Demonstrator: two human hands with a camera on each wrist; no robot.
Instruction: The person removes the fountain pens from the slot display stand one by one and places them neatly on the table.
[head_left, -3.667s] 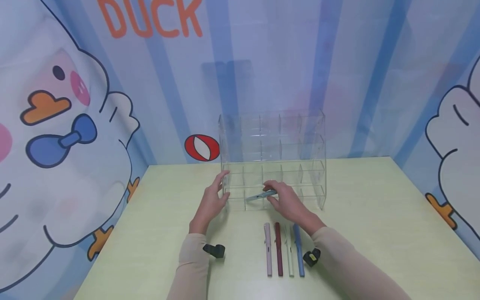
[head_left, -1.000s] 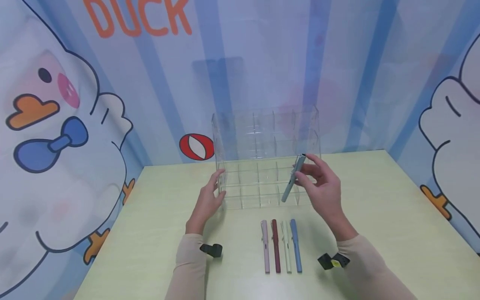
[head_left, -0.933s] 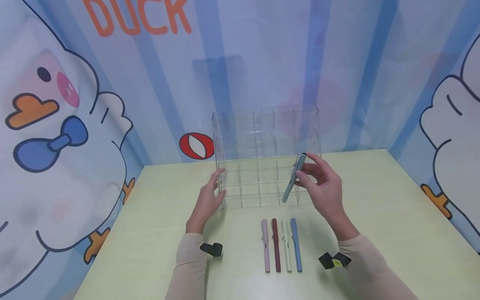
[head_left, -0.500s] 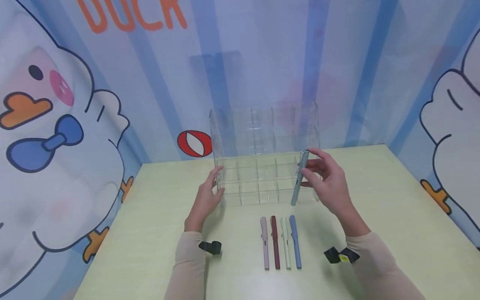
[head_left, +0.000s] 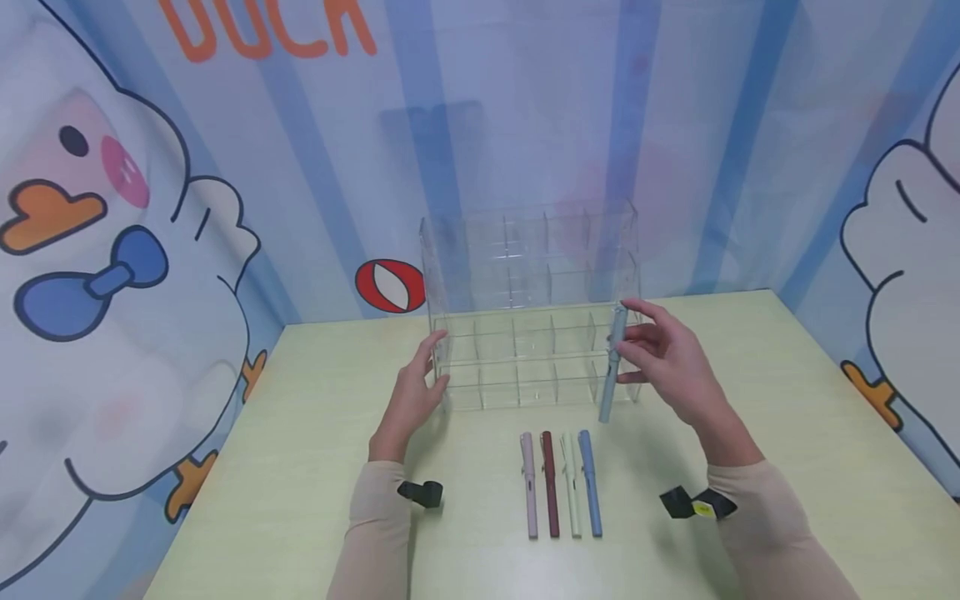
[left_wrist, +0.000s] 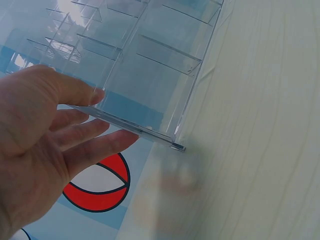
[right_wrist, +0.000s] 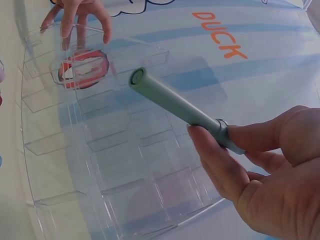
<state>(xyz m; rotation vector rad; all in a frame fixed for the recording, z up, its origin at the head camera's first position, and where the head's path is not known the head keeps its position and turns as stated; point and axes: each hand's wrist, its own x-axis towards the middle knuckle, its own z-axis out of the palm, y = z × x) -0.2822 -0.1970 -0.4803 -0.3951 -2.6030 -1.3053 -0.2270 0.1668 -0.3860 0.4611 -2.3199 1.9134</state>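
Note:
A clear acrylic organizer [head_left: 525, 283] with several compartments stands on the pale green table [head_left: 787, 433]. My right hand [head_left: 663, 354] pinches a grey-green pen [head_left: 611, 367] and holds it nearly upright in front of the organizer's right end; the same pen [right_wrist: 175, 107] shows between thumb and fingers in the right wrist view. My left hand [head_left: 416, 392] rests with straight fingers against the organizer's left wall [left_wrist: 150, 75], its fingers [left_wrist: 95, 130] touching the clear edge.
Four pens lie side by side in front of the organizer: pink [head_left: 529, 483], dark red [head_left: 550, 483], pale green [head_left: 572, 483] and blue [head_left: 591, 482]. A blue striped backdrop with cartoon ducks closes in the back and sides.
My right hand lifted the grey-green pen out of the lower left compartments, carried it to the organizer's right end, and turned it from slanted to nearly upright. My left hand stayed at the left wall.

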